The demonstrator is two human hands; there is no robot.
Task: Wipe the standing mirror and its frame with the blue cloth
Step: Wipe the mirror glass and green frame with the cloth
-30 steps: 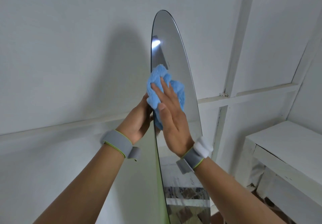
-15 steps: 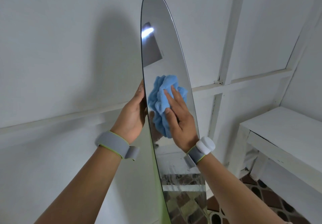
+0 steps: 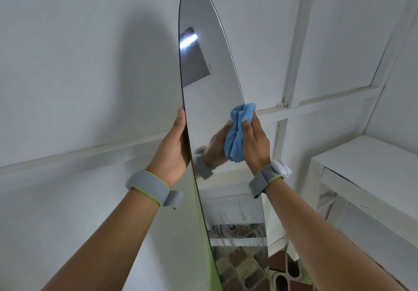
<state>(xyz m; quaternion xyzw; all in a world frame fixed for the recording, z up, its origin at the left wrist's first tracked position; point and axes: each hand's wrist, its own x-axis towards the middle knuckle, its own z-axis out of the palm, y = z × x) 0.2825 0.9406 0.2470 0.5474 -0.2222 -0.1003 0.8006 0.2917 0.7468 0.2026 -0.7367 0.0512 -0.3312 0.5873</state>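
Glass standing mirror point(image 3: 208, 69) leans at the wall: stiff, slick, fragile | your left hand point(image 3: 173, 148) grips its left edge, keep hold there | your right hand point(image 3: 254, 142) presses the soft bunched blue cloth point(image 3: 237, 132) at the right edge.

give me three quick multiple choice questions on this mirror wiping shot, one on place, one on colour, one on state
1. Where on the mirror is the cloth?
A. top tip
B. right edge, mid-height
C. left edge

2. What colour is the cloth?
A. blue
B. green
C. white

3. What is the left hand doing?
A. hanging free
B. holding the cloth
C. holding the mirror's left edge

Answers:
1 B: the right hand presses the bunched cloth at the right rim.
2 A: it is light blue.
3 C: the thumb lies along the left edge, the fingers hidden behind the mirror.
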